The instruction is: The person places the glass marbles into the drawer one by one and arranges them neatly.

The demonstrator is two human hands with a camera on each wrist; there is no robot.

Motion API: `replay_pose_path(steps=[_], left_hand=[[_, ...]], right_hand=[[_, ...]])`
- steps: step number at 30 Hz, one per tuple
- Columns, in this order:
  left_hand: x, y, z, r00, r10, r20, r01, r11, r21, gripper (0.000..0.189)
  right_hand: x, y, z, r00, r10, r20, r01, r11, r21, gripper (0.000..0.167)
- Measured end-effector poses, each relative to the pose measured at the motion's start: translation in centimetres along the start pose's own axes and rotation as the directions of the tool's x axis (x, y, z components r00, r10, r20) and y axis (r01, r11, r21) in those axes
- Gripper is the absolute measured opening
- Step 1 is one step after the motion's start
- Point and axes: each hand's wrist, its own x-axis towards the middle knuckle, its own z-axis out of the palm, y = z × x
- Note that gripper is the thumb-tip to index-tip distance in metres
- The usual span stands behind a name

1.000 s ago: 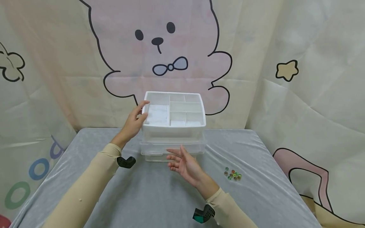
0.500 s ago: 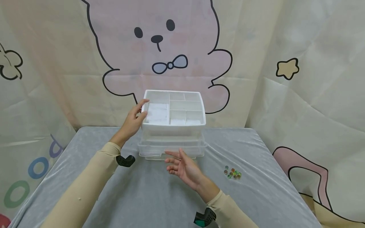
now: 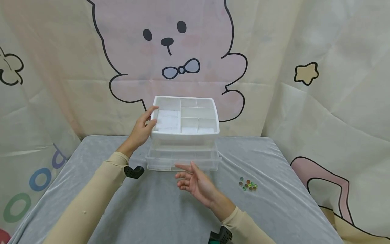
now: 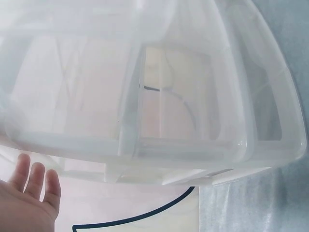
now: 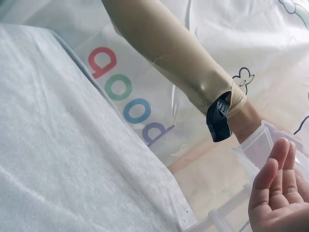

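Observation:
A white, translucent plastic drawer box (image 3: 185,134) stands at the back of the table, its top tray divided into several compartments. A clear drawer (image 3: 204,164) juts out from its lower front. My left hand (image 3: 141,128) holds the box by its upper left side, index finger and thumb at the rim. In the left wrist view, loosely bent fingers of that left hand (image 4: 31,203) lie close to the wall. Palm turned inward, my right hand (image 3: 199,186) has its index finger at the drawer's front edge, thumb raised apart. The right wrist view shows its fingers (image 5: 273,179) overlapping the clear plastic.
A small cluster of coloured glass marbles (image 3: 248,185) lies on the table to the right of the box. Grey cloth (image 3: 128,210) covers the table. A curtain (image 3: 195,20) printed with a bear hangs right behind it.
The drawer has slid a little further out toward me, my right hand moving back with it. My left hand has stayed on the box's side.

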Motion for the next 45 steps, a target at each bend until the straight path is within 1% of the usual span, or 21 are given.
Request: replay_pose_path(steps=[7, 16, 23, 28, 40, 45], left_hand=[[0.1, -0.2, -0.2, 1.000, 0.014, -0.003, -0.015, 1.000, -0.003, 0.051], [0.0, -0.3, 0.0, 1.000, 0.010, 0.004, -0.010, 1.000, 0.006, 0.051], [-0.1, -0.5, -0.1, 1.000, 0.013, -0.008, -0.013, 1.000, 0.014, 0.050], [0.0, -0.5, -0.1, 1.000, 0.017, -0.006, -0.017, 1.000, -0.004, 0.050], [0.1, -0.4, -0.1, 1.000, 0.017, -0.001, -0.017, 1.000, 0.004, 0.051], [0.0, -0.5, -0.1, 1.000, 0.018, -0.001, -0.018, 1.000, 0.007, 0.051]], right_hand=[[-0.3, -0.1, 0.3, 1.000, 0.009, 0.014, -0.009, 1.000, -0.002, 0.069], [-1.2, 0.1, 0.5, 0.999, 0.021, 0.031, -0.021, 1.000, -0.002, 0.071], [-1.8, 0.3, 0.5, 0.999, 0.018, 0.052, -0.018, 1.000, 0.000, 0.071], [-2.1, 0.5, 0.6, 0.997, 0.018, 0.072, -0.018, 1.000, -0.004, 0.070], [-2.6, 0.8, 0.8, 0.997, 0.024, 0.070, -0.023, 1.000, -0.021, 0.071], [-2.7, 0.8, 0.9, 0.997, 0.037, 0.067, -0.036, 0.999, -0.021, 0.074]])
